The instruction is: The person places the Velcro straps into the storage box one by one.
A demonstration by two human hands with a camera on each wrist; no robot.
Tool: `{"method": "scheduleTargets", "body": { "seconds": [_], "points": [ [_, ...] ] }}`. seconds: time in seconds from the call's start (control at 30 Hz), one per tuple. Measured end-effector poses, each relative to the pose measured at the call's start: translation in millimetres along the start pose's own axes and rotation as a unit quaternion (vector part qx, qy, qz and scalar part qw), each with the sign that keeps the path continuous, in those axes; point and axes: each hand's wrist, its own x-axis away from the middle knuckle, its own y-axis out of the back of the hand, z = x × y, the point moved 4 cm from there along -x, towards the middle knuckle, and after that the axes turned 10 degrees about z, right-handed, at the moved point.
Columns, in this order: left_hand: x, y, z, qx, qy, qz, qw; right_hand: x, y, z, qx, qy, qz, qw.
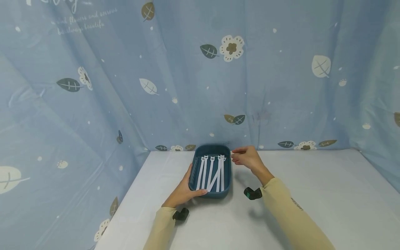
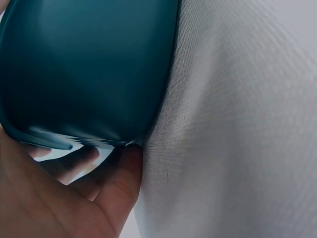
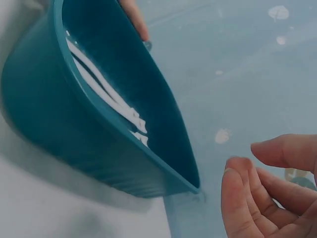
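Observation:
A dark teal plastic basket [image 1: 230,177] with ribbed sides stands on the white table. Several white cable ties [image 1: 210,173] with slotted heads lie lengthwise inside it, some crossing. My left hand [image 1: 182,189] grips the basket at its near left corner, thumb over the near rim and fingers along the outer left side. In the left wrist view the same hand [image 2: 64,193] is against the basket wall [image 2: 89,64]. Beside the far right rim hovers my right hand [image 1: 248,159], holding nothing. Its thumb and loosely bent fingers are apart in the right wrist view.
The white table [image 1: 312,194] extends to both sides of the basket. A blue curtain [image 1: 193,76] with leaves and flowers hangs right behind the table's far edge and along its sides. Black wrist cameras [image 1: 253,193] sit at both sleeves.

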Motion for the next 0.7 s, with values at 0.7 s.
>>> {"method": "scheduleTargets", "body": {
  "seconds": [0.7],
  "points": [
    [-2.4, 5.9, 0.5, -0.037, 0.009, 0.003, 0.9993, 37.1, 38.4, 7.5, 0.068, 0.113, -0.033, 0.991]
  ]
}}
